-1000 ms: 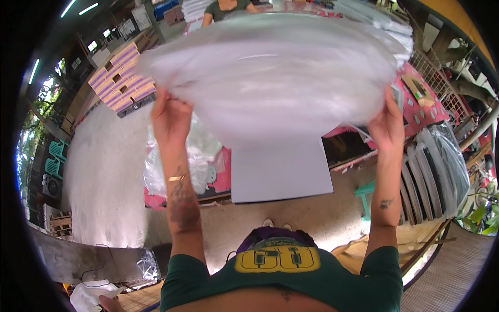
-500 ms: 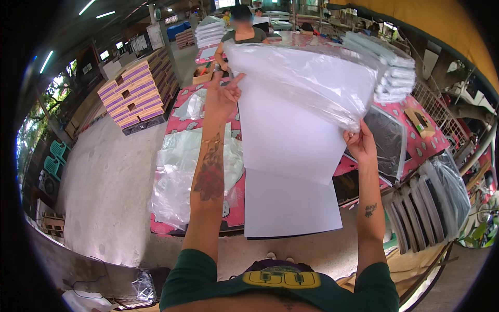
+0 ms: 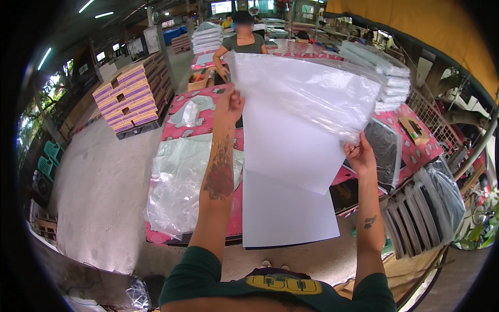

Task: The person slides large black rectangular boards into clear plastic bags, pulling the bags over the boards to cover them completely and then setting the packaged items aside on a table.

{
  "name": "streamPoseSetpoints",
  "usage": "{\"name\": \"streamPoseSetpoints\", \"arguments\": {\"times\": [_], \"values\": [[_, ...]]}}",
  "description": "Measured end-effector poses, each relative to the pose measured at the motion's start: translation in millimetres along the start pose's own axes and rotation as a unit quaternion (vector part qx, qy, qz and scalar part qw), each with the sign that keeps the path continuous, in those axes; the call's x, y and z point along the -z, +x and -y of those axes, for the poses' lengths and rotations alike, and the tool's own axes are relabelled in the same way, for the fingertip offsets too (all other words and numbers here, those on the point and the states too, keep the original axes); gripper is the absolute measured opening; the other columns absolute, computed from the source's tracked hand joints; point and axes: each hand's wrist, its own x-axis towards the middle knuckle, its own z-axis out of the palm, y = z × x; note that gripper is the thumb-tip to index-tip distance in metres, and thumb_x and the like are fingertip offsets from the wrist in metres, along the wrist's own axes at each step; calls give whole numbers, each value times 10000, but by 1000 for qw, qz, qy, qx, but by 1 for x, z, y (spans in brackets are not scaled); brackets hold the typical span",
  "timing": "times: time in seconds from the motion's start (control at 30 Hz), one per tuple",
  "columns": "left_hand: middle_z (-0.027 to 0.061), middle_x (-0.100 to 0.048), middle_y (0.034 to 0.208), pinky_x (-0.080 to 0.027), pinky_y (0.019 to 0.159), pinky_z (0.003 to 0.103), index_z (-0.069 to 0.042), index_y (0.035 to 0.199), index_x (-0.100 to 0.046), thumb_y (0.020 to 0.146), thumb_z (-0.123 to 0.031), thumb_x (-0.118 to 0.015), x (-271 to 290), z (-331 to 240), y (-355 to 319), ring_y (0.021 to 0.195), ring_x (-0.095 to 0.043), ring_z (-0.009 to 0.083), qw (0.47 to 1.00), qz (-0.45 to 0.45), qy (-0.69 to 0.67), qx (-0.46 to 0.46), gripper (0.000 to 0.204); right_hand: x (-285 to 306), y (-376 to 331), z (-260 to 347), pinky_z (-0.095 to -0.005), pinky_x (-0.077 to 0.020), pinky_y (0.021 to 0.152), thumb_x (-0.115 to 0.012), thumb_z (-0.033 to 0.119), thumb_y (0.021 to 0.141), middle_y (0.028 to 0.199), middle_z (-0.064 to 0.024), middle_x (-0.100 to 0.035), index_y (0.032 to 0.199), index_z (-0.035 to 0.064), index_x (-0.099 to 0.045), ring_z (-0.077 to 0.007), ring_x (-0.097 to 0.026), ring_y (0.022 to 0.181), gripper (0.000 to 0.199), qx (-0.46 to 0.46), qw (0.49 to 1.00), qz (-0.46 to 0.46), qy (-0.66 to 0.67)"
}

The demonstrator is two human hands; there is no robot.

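Note:
A large white sheet (image 3: pixel 291 145) lies on the table, its far part covered by a clear plastic bag (image 3: pixel 306 83). A lower white layer (image 3: pixel 288 218) extends past the table's near edge, with a dark edge under it. At the bag's near right corner, my right hand (image 3: pixel 359 154) pinches the plastic between thumb and fingers. My left hand (image 3: pixel 232 103) is closed at the bag's left edge, fingers curled; the exact grip is partly hidden. Loose clear plastic bags (image 3: pixel 182 177) are spread beside my left forearm.
A pink patterned cloth (image 3: pixel 236 218) covers the table. Across it stands a person (image 3: pixel 244 41). Wrapped stacks (image 3: pixel 392 78) sit at the far right, plastic-wrapped panels (image 3: pixel 423 208) at the near right. Stacked boxes (image 3: pixel 132 96) stand on the left floor.
My left hand's spread fingers have curled closed at the bag's left edge. My right hand keeps its pinch on the corner. The view has shifted slightly.

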Motion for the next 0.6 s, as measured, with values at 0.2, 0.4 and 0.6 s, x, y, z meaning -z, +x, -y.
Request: {"name": "streamPoseSetpoints", "arguments": {"times": [0.2,0.4,0.6], "values": [[7,-590,732,-474,601,256,-69,880,-604,868,-87,-596,151,37,-41,611,-545,97,985,-163,18,53,22,53,-7,-64,-333,-456,782,-573,297,905,900,52,-656,1016,185,-622,-116,-587,849,165,-49,997,-61,30],[27,-560,680,-497,618,304,-38,799,-558,852,-80,-561,217,84,-79,646,-573,161,946,-259,181,66,68,207,-46,-121,-337,-453,727,-596,265,884,842,41,-587,966,165,-610,-117,-540,778,130,-75,990,-119,-24],[143,-573,1052,-496,754,307,3,1216,-507,846,-139,-575,200,111,-102,938,-594,227,899,-157,408,-8,402,161,-54,-125,-313,-442,722,-552,246,910,897,-17,-584,1032,71,-598,-125,-543,826,218,-6,900,-282,-333]]}}
